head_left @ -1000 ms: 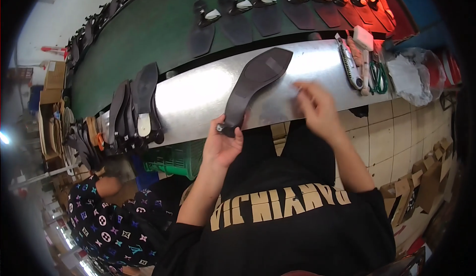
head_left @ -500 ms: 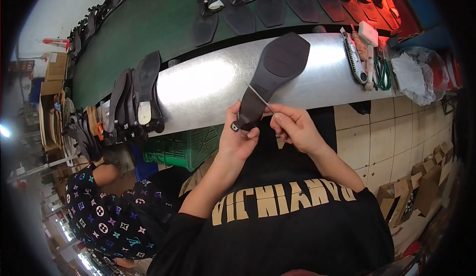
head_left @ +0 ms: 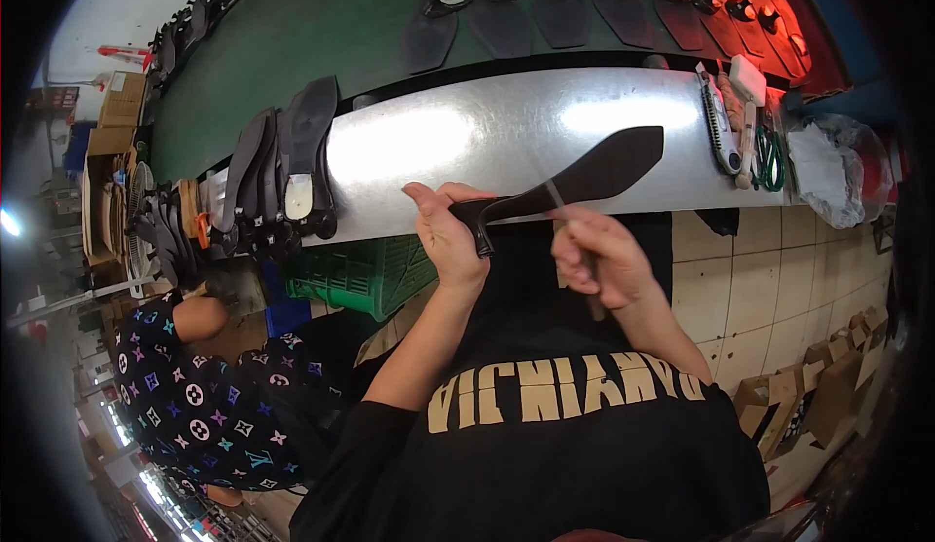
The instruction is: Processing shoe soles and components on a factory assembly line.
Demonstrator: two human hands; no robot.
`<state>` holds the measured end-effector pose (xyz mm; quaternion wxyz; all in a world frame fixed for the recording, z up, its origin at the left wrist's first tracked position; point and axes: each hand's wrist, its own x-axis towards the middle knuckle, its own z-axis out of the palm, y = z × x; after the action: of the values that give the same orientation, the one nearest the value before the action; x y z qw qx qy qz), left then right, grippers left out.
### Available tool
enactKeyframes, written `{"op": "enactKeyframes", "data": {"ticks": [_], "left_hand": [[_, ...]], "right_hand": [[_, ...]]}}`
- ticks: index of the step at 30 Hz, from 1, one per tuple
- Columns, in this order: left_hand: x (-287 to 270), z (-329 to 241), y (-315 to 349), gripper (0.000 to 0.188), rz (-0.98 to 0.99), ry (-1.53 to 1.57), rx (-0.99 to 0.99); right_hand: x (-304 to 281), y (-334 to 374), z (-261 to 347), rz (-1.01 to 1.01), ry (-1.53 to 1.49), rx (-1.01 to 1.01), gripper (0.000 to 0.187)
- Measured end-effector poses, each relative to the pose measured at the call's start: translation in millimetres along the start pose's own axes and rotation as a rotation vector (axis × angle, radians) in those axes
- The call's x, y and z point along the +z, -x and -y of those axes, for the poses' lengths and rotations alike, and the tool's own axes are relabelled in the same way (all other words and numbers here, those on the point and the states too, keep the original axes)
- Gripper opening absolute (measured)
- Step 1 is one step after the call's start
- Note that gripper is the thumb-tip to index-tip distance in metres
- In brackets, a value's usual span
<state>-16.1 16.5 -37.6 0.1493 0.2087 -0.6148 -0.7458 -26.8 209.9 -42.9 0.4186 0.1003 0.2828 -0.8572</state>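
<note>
My left hand [head_left: 454, 238] grips a dark shoe sole [head_left: 606, 167] by its narrow heel end, where a small black heel piece juts down. The sole is tilted nearly edge-on, with its broad toe end pointing right over the metal ledge [head_left: 419, 172]. In my right hand [head_left: 606, 255], closed near the middle of the sole, is a thin metal rod [head_left: 555, 193]. The rod is smeared by motion; its tip overlaps the sole in view, and whether it touches I cannot tell.
Soles with black straps [head_left: 504, 24] line the green belt [head_left: 321, 31] beyond the ledge. More soles [head_left: 255, 167] are piled at left. A cutter [head_left: 718, 123] and brush lie at right. A green crate [head_left: 362, 279] stands below; a co-worker's patterned sleeve [head_left: 200, 396] is at lower left.
The sole has turned from showing its flat underside to nearly edge-on, its toe end swinging right and nearer. My right hand has shifted slightly right. The belt's soles appear shifted right in view.
</note>
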Motion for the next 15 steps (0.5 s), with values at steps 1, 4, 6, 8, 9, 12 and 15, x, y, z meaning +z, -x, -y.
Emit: {"op": "enactKeyframes", "data": {"ticks": [1,4,6,8,9,12,15], "left_hand": [[-3.0,-0.9,-3.7,0.088,0.004,0.013,-0.030],[-8.9,0.6,-11.9,0.095,0.032,-0.039,0.048],[-1.7,-10.5,-3.9,0.097,0.024,-0.030,0.058],[2.9,-16.4,-4.1,0.099,0.002,-0.033,0.052],[4.2,-18.5,-5.9,0.098,0.002,-0.029,0.035],[-3.7,-18.9,-8.5,0.094,-0.015,0.083,-0.084],[-16.1,-13.8,-15.1,0.084,0.008,0.320,-0.296]], "right_hand": [[2.7,3.8,6.0,-0.023,0.183,-0.028,0.034],[18.7,7.7,-2.1,-0.057,0.918,-0.263,0.025],[23.0,1.4,-12.4,-0.087,1.159,-0.609,0.020],[18.9,-10.2,-14.0,-0.091,1.475,-0.997,0.021],[22.7,-10.6,-14.0,-0.084,1.435,-0.960,0.017],[25.4,-7.7,-16.8,0.046,1.361,-0.870,0.017],[37.0,2.8,-24.8,0.148,1.359,-0.868,0.014]]}}
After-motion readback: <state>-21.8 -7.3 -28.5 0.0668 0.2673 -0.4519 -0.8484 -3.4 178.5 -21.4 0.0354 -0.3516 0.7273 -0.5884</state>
